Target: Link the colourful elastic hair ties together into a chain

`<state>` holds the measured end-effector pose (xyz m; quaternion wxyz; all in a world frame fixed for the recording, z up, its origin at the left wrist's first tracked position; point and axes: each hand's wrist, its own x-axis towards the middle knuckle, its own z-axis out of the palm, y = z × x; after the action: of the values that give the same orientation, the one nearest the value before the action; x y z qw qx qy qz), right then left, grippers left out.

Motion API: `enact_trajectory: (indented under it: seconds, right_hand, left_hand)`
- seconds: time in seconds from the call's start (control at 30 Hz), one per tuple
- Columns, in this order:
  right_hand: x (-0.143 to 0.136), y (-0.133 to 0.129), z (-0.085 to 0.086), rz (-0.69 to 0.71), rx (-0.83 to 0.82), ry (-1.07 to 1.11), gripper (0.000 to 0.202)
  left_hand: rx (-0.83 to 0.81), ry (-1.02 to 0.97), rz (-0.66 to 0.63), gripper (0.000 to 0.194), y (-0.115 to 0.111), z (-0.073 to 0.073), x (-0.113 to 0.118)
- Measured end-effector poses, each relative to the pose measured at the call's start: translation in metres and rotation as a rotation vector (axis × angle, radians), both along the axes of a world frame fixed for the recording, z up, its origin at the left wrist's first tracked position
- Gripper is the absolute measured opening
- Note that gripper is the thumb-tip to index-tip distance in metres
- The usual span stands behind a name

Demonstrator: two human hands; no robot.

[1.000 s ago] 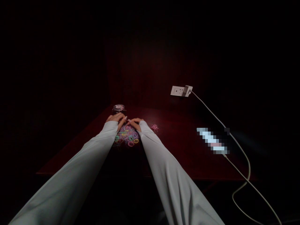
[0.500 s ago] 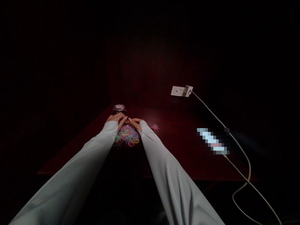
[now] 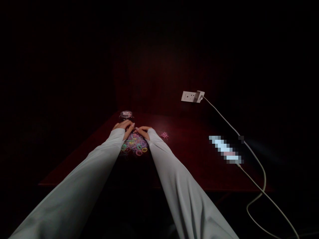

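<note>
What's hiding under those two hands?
A pile of colourful little bands peeks out from beneath the left hand and right hand. The hands cover whatever lies right under them, so I can't tell how far the pile goes.

On dark red, flat-topped desk [image 3: 189, 166]: heap of small multicoloured ring-shaped bands [image 3: 136, 146], left of centre. Behind heap, round jar with clear lid [image 3: 126, 115]; right of heap, cluster of thin pink bands [image 3: 164, 135]. Farther right, oblong light-blue pixelated object [image 3: 225, 150]. Behind desk, white rectangular socket plate [image 3: 188, 96] on dark red wall [image 3: 159, 79]; white boxy plug [image 3: 199, 96] in plate's right side.
</note>
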<state>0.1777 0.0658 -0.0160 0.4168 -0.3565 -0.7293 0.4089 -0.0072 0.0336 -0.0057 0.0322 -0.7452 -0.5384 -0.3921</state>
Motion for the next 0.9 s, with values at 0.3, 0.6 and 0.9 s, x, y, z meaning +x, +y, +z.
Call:
enact_trajectory:
  seconds: [0.3, 0.6, 0.9]
  right_hand:
    - [0.0016, 0.0033, -0.0018, 0.001, 0.007, -0.023, 0.048]
    - [0.0008, 0.0073, -0.0023, -0.022, 0.048, -0.061, 0.05]
    - [0.0058, 0.0046, -0.0009, -0.089, 0.201, -0.184, 0.043]
  left_hand:
    - [-0.017, 0.054, -0.106, 0.039, -0.0064, 0.0038, 0.003]
    - [-0.016, 0.081, -0.075, 0.036, -0.0049, 0.0038, 0.0017]
    - [-0.019, 0.118, -0.048, 0.037, -0.0051, 0.0046, 0.0013]
